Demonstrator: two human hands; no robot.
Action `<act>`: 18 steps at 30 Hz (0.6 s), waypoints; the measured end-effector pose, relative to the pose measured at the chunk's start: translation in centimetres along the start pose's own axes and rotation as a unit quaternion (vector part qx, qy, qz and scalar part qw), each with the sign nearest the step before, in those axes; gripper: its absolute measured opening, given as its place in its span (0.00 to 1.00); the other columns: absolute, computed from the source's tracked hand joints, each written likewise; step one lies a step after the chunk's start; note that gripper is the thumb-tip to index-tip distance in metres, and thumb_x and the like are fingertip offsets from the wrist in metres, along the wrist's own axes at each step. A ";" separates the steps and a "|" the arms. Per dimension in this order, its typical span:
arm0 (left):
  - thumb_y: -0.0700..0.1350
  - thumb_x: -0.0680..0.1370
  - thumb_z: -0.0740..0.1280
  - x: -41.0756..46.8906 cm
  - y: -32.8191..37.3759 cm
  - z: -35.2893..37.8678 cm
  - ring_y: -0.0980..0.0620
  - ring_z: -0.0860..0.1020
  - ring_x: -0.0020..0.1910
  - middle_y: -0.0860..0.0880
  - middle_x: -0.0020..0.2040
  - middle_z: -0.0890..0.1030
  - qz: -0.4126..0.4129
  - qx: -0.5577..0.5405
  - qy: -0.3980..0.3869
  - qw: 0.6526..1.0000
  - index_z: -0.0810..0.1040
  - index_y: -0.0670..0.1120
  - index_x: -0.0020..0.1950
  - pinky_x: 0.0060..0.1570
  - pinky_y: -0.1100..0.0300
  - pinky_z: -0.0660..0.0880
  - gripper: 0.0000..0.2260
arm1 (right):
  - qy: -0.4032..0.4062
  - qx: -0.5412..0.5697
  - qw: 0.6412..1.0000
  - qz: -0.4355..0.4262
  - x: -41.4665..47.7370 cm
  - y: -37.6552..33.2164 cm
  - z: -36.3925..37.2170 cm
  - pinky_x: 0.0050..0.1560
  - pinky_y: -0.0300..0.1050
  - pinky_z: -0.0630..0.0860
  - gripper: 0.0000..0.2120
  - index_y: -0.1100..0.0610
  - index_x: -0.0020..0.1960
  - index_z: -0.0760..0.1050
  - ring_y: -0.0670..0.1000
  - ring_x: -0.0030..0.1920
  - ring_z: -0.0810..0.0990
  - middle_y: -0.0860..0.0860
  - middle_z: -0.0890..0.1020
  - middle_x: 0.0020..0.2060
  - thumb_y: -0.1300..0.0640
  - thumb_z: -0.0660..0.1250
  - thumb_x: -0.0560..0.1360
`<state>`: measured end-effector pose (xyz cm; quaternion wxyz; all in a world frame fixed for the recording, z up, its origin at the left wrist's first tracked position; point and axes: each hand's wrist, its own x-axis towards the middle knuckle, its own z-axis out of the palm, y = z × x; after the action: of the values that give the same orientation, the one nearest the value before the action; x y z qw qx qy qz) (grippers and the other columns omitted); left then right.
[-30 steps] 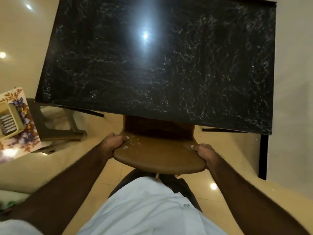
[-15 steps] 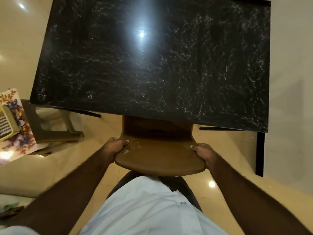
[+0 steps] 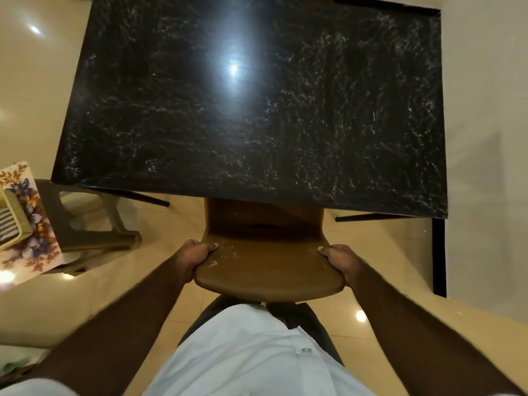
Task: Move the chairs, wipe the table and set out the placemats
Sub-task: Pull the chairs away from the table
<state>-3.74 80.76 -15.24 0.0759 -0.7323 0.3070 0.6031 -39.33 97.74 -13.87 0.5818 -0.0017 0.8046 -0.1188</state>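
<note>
Brown chair (image 3: 265, 270) sits at lower centre of the frame, its seat tucked under the near edge of the black marbled table (image 3: 257, 110) and its curved back rim toward me. My left hand (image 3: 194, 254) clasps the rim's left corner, thumb lying on top and the other fingers hidden beneath. My right hand (image 3: 340, 260) grips the right corner the same way. Both forearms reach in from the bottom corners and converge on the chair. At the left edge, a grey plastic stool (image 3: 85, 221) stands by the table's corner, next to a floral mat (image 3: 34, 241) carrying a beige slatted object (image 3: 14, 212).
</note>
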 end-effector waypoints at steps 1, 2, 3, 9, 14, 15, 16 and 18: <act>0.48 0.83 0.75 0.1 -0.1 -0.1 0.38 0.87 0.50 0.37 0.54 0.85 -0.003 0.005 -0.004 1.000 0.74 0.42 0.62 0.45 0.47 0.84 0.15 | -0.001 -0.005 1.000 -0.001 -0.2 0.0 0.1 0.57 0.59 0.83 0.20 0.58 0.72 0.78 0.60 0.54 0.86 0.57 0.86 0.57 0.45 0.67 0.87; 0.49 0.83 0.75 0.2 -0.2 -0.2 0.37 0.88 0.50 0.37 0.54 0.86 -0.007 0.004 -0.010 1.000 0.75 0.41 0.64 0.46 0.45 0.85 0.17 | -0.001 -0.012 1.000 -0.004 -0.3 0.0 0.2 0.57 0.58 0.82 0.20 0.58 0.72 0.77 0.60 0.54 0.86 0.57 0.86 0.57 0.45 0.66 0.87; 0.50 0.82 0.76 0.5 -0.4 -0.4 0.37 0.88 0.49 0.37 0.54 0.87 -0.013 0.002 -0.016 1.000 0.77 0.40 0.65 0.47 0.44 0.87 0.19 | 0.001 -0.019 1.000 -0.009 -0.6 0.0 0.3 0.56 0.58 0.82 0.20 0.58 0.72 0.77 0.59 0.53 0.86 0.57 0.85 0.56 0.45 0.66 0.88; 0.48 0.83 0.74 0.4 -0.9 -0.5 0.37 0.89 0.48 0.36 0.52 0.88 -0.015 -0.012 -0.031 0.999 0.79 0.37 0.66 0.46 0.45 0.87 0.17 | 0.009 -0.022 0.999 -0.023 -1.2 0.3 0.5 0.56 0.59 0.82 0.19 0.60 0.72 0.77 0.60 0.54 0.85 0.58 0.85 0.58 0.47 0.64 0.89; 0.46 0.84 0.73 -0.1 -0.7 -0.3 0.36 0.88 0.48 0.36 0.51 0.88 -0.009 -0.006 -0.023 1.000 0.81 0.36 0.63 0.45 0.48 0.85 0.14 | 0.022 -0.025 0.999 -0.042 -1.5 0.5 0.6 0.59 0.60 0.84 0.17 0.61 0.70 0.79 0.60 0.54 0.86 0.58 0.85 0.56 0.50 0.64 0.89; 0.46 0.85 0.72 -0.3 -0.7 -0.3 0.36 0.88 0.48 0.36 0.51 0.88 -0.009 -0.005 -0.024 1.000 0.81 0.36 0.63 0.45 0.49 0.84 0.14 | 0.024 -0.028 0.998 -0.043 -1.5 0.5 0.6 0.59 0.60 0.84 0.17 0.61 0.69 0.79 0.60 0.54 0.86 0.58 0.85 0.55 0.50 0.65 0.89; 0.46 0.85 0.72 -0.4 -0.6 -0.4 0.36 0.88 0.49 0.36 0.52 0.88 -0.007 -0.007 -0.024 1.000 0.81 0.36 0.63 0.44 0.49 0.84 0.14 | 0.026 -0.030 0.998 -0.044 -1.6 0.6 0.7 0.60 0.61 0.84 0.16 0.61 0.69 0.79 0.60 0.54 0.86 0.58 0.85 0.55 0.50 0.65 0.89; 0.46 0.85 0.72 -0.3 -0.5 -0.6 0.36 0.88 0.49 0.36 0.52 0.88 -0.008 -0.007 -0.021 1.000 0.81 0.36 0.63 0.45 0.48 0.84 0.14 | 0.030 -0.029 0.998 -0.044 -1.6 0.6 0.9 0.60 0.61 0.85 0.16 0.62 0.68 0.79 0.61 0.54 0.86 0.59 0.85 0.55 0.51 0.65 0.89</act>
<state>-2.99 80.98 -14.97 0.0817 -0.7228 0.2948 0.6197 -37.91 98.40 -12.75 0.5516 -0.0503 0.8237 -0.1211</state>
